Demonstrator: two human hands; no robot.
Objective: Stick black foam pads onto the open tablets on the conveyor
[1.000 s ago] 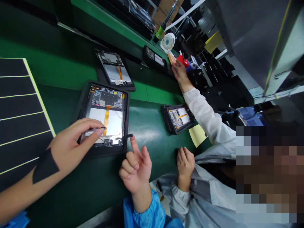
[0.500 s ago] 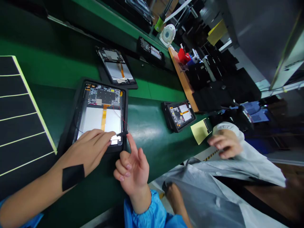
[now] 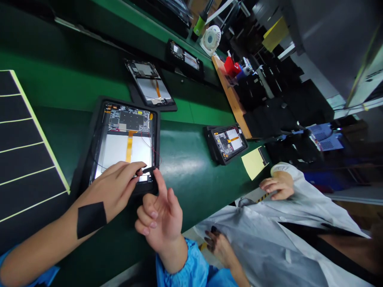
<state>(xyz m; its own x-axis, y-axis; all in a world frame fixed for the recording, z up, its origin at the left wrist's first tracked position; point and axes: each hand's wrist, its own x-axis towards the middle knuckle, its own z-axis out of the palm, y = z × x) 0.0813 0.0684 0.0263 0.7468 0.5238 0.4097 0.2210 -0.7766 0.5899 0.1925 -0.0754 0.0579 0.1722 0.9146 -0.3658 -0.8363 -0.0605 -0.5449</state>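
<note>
An opened tablet [image 3: 127,148] lies in a black holder [image 3: 96,139] on the green bench, showing its circuit board, silver panels, an orange flex cable and a thin red wire. My left hand [image 3: 112,187], with a black band on the wrist, rests over the tablet's lower edge. Its fingertips pinch a thin black strip [image 3: 148,170]. My right hand [image 3: 160,219] is just below, holding nothing, fingers apart. Its raised index finger points up at the strip's end, very close to it, though I cannot tell if they touch.
A co-worker's white-sleeved hands [image 3: 277,187] rest near a yellow note [image 3: 254,162]. Other opened tablets [image 3: 149,83] [image 3: 228,143] lie along the bench. A black mat with pale lines [image 3: 26,139] lies at left; a white fan [image 3: 211,40] and red cup [image 3: 231,67] stand beyond.
My left hand has shifted toward the tablet's lower right corner, now pinching the black strip. The co-worker's arm has drawn back from the red cup toward the yellow note.
</note>
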